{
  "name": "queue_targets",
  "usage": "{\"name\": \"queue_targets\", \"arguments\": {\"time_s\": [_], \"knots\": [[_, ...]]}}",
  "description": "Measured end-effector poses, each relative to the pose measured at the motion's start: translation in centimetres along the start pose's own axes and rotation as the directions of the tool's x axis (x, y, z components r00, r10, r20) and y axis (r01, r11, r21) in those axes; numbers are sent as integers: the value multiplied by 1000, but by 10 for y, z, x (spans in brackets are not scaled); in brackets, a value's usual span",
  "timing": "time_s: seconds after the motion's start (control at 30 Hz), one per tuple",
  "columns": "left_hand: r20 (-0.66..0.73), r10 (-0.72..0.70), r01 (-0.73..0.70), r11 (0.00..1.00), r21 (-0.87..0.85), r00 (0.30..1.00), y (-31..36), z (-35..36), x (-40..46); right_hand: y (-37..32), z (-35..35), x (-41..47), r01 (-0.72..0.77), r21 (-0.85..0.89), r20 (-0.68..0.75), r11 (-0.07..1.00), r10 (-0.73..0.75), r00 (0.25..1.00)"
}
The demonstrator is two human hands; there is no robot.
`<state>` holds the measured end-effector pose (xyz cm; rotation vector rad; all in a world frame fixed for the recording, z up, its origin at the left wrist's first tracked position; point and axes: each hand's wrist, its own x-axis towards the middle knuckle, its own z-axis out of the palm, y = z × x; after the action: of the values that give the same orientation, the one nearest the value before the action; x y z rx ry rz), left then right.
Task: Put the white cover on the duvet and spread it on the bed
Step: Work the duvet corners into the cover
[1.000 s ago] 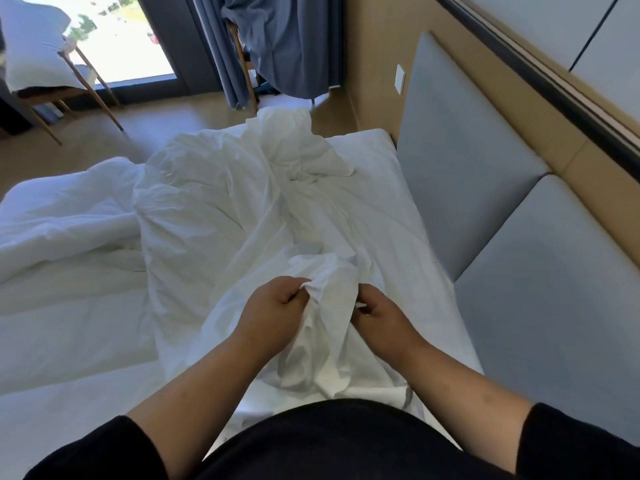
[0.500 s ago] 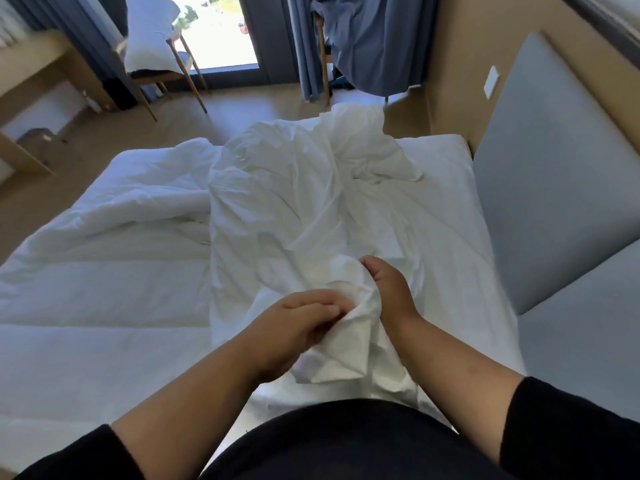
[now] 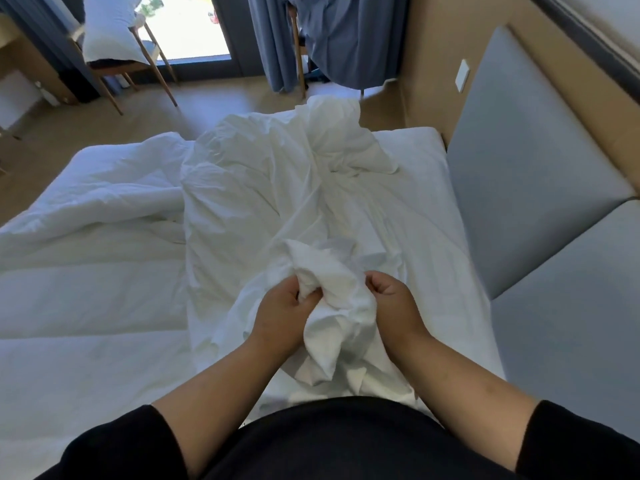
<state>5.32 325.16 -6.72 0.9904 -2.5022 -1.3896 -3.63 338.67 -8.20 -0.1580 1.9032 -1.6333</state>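
The white cover point(image 3: 263, 202) lies crumpled down the middle of the bed point(image 3: 422, 209), its near end bunched up in front of me. My left hand point(image 3: 282, 313) grips a fold of that bunched end, fingers curled into the cloth. My right hand point(image 3: 391, 303) holds the same bunch from the right side, fingers curled over its edge. The puffy white duvet point(image 3: 86, 244) lies spread over the left part of the bed, partly under the cover's left edge.
A grey padded headboard point(image 3: 540, 188) runs along the bed's right side. Beyond the bed's far end are a wooden chair with a pillow on it point(image 3: 110, 39), blue curtains point(image 3: 346, 36) and a bright window point(image 3: 187, 22). Wooden floor shows on the left.
Both hands have shifted their hold along the bunched end of the cover, gathering more cloth between them. The view has swung left, showing more of the duvet and floor.
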Motion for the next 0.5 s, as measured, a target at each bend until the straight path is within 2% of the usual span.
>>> {"name": "queue_targets", "arguments": {"time_s": [0.07,0.13,0.2,0.27,0.3,0.33,0.37,0.4,0.47,0.5], "knots": [[-51,4,-4,1000,6,999,-1,-1,4,4,-11,-6,113,-72,-159,991,-124,979],[-87,10,-12,1000,-13,996,0,-2,5,2,-16,-7,159,-88,-302,983,-179,937],[-96,22,-24,1000,-18,995,0,-4,6,-4,-18,-14,193,-79,-321,978,-208,924],[-111,32,-36,999,-31,993,-2,-9,10,-11,-17,-28,215,72,-201,974,-197,960],[-134,26,-33,998,-53,991,-2,-14,14,-13,-16,-35,169,195,-73,966,-157,985],[-160,13,-27,996,-80,987,-2,-19,19,-18,-17,-44,51,270,100,962,-81,992],[-182,1,-21,994,-104,983,-1,-24,23,-18,-19,-50,-104,243,266,965,37,963],[-195,-5,-17,993,-114,981,1,-28,25,-17,-22,-55,-250,131,378,959,185,907],[-149,-4,-16,991,-133,989,6,-30,22,-7,-28,-59,-413,-158,424,897,439,792],[-86,-7,-7,987,-162,996,9,-29,16,1,-30,-58,-383,-326,374,865,490,787]]}}
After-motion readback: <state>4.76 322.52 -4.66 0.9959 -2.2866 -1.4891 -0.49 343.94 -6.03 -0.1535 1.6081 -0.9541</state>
